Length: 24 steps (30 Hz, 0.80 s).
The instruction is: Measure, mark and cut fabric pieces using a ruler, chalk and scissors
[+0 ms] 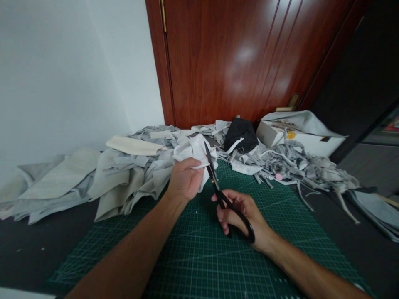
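Near the middle of the view, my left hand [187,179] pinches a piece of white fabric [195,148] between thumb and fingers, above the back part of the green cutting mat [199,253]. My right hand [240,214] is wrapped round the handles of black scissors [217,187]. The scissors point up and slightly left, with their blades at the right edge of the white fabric, close to my left fingertips. Whether the blades are fully closed is hard to tell.
Grey and cream fabric pieces [115,182] are heaped at the left and back. A black cloth bundle [241,135], a white box [307,143] and tangled grey strips [299,166] lie at the back right. Behind them stands a reddish-brown door [224,62].
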Available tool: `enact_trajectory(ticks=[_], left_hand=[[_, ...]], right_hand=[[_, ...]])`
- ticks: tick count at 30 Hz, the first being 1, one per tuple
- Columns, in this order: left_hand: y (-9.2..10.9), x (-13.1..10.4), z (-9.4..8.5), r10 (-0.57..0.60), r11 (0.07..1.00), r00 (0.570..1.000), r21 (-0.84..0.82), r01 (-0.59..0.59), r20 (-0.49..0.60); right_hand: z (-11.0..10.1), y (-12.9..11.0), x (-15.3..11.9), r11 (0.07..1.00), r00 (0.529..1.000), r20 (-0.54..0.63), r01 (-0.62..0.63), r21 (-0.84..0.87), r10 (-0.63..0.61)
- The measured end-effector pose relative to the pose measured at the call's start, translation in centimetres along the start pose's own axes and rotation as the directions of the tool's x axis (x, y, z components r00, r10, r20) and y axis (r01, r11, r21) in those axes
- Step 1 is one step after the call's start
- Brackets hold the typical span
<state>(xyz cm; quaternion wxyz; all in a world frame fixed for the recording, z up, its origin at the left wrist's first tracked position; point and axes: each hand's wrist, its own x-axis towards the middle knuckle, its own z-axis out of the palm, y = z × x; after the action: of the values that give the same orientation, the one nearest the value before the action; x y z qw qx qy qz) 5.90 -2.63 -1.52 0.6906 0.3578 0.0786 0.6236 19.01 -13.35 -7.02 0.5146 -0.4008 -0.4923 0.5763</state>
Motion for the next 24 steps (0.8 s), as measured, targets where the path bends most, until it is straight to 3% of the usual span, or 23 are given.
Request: enact_trajectory(ticks=[12,24], left_hand=[[-0.4,-0.9,0.6,-0.069,0.997,0.997,0.033,0.068,0.045],[-0.6,-1.3,0.5,-0.131,0.991,0.976,0.008,0.132,0.176]], right_hand=[[0.2,-0.2,0.0,1.000,1.000,-0.022,0.004,0.002,-0.004],[0.4,-0.2,0.0,1.000,0.999,-0.042,0.030,0.004,-0.030]])
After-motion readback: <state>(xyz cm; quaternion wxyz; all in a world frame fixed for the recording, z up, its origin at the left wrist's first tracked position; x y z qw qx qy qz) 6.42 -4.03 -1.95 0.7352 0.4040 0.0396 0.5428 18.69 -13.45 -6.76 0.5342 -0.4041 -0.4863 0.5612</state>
